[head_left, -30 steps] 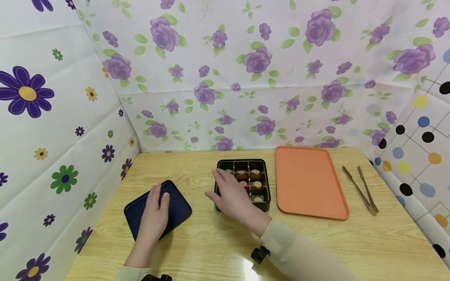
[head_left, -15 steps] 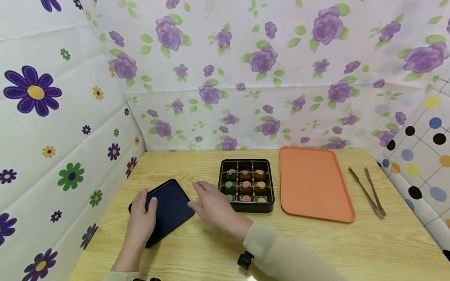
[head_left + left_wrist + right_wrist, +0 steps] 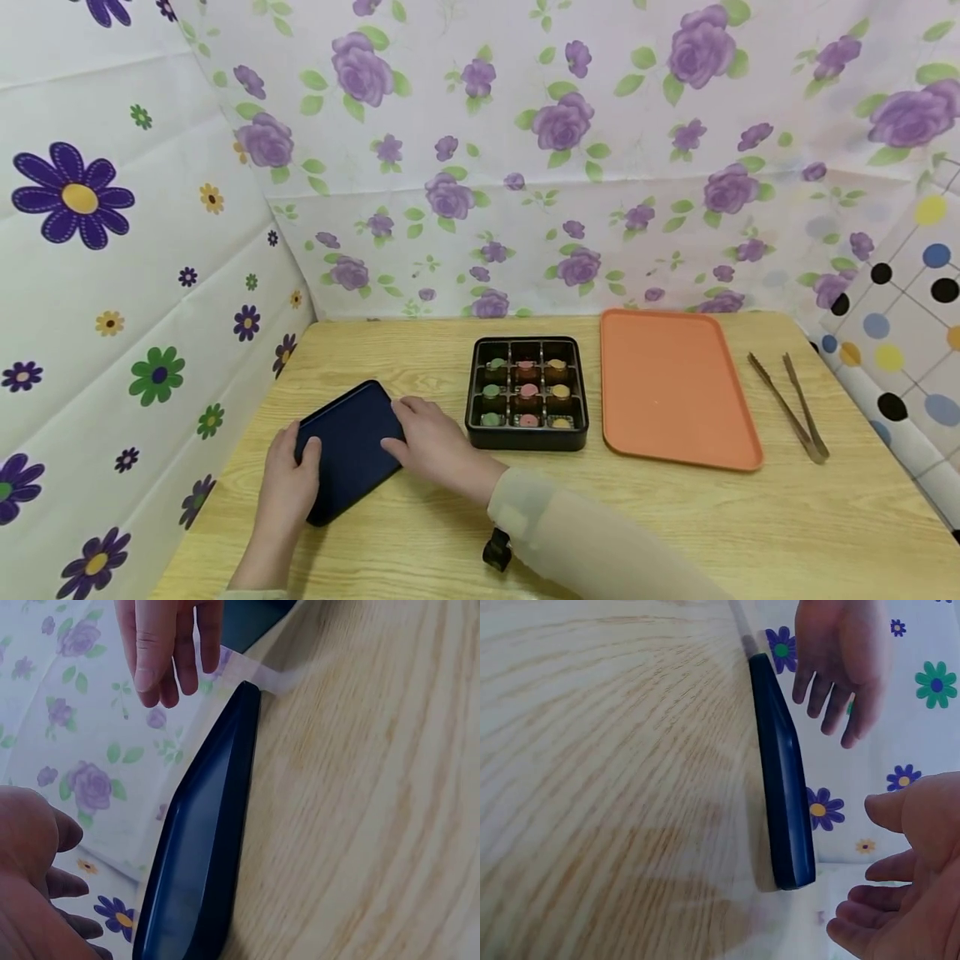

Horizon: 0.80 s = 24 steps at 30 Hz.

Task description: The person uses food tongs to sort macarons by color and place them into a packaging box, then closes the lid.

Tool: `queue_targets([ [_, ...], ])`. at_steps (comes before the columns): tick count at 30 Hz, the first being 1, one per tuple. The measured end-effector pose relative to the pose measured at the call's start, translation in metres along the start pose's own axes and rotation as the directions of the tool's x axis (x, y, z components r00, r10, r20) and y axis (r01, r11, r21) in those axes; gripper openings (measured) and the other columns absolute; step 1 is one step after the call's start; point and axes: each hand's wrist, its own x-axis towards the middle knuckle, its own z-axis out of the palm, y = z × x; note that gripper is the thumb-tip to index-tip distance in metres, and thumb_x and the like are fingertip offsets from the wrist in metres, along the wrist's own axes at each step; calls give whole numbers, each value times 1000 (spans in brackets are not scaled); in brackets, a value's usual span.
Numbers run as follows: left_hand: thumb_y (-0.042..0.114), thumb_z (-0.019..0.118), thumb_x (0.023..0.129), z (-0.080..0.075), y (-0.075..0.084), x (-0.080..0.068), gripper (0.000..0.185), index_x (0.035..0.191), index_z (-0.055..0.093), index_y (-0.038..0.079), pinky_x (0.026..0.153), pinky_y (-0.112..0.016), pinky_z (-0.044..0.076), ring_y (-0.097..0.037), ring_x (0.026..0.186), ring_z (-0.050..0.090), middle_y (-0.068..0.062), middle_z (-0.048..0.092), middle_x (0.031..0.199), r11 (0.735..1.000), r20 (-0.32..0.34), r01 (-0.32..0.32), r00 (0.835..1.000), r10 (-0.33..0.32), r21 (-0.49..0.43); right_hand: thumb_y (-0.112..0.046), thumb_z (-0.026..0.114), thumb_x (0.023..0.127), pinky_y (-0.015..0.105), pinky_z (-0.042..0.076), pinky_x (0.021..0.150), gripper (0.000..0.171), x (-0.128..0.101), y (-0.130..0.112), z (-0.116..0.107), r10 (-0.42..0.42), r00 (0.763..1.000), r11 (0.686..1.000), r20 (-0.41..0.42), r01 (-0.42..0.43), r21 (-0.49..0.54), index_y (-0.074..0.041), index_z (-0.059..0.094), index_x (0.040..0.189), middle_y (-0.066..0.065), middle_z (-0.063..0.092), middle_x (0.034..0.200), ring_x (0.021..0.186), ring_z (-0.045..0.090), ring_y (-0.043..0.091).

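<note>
A shallow dark blue tray with a raised rim [image 3: 352, 450] lies askew on the table, left of centre. My left hand [image 3: 287, 483] is at its left edge and my right hand [image 3: 433, 443] at its right edge, thumbs over the rim in the head view. In the left wrist view, the tray [image 3: 187, 855] shows below both hands, with the left palm [image 3: 30, 870] turned toward it. Fingers of the right hand [image 3: 915, 877] look loosely bent and apart from the tray [image 3: 784, 787] in the right wrist view. Firm contact cannot be told.
Right of the hands stands a black divided box [image 3: 527, 440] with small green, pink and yellow pieces in its compartments. Beyond it lie an orange tray [image 3: 667, 392] and metal tongs [image 3: 817, 451]. Flower-printed cloth [image 3: 480, 183] hangs behind the table.
My right hand has moved left, from over the divided box to the tray's right edge. My left hand has shifted left, from over the tray to its left edge.
</note>
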Motion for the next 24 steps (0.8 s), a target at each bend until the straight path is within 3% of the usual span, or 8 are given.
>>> queue_targets([
  [14, 34, 37, 121, 0, -8, 1, 74, 174, 5, -5, 131, -71, 8, -56, 164, -4, -37, -7, 177, 999, 24, 45, 999, -45, -10, -49, 54, 117, 45, 41, 126, 69, 17, -4, 12, 68, 989, 998, 130, -69, 4, -11, 40, 173, 15, 40, 174, 159, 40, 32],
  [24, 34, 38, 121, -1, -12, 2, 75, 174, 1, -5, 131, -70, 8, -56, 164, -3, -38, -5, 177, 998, 31, 67, 997, -66, -17, -51, 56, 116, 47, 42, 124, 67, 20, -7, 14, 79, 987, 996, 140, -83, 19, -12, 46, 170, 12, 48, 169, 156, 45, 33],
])
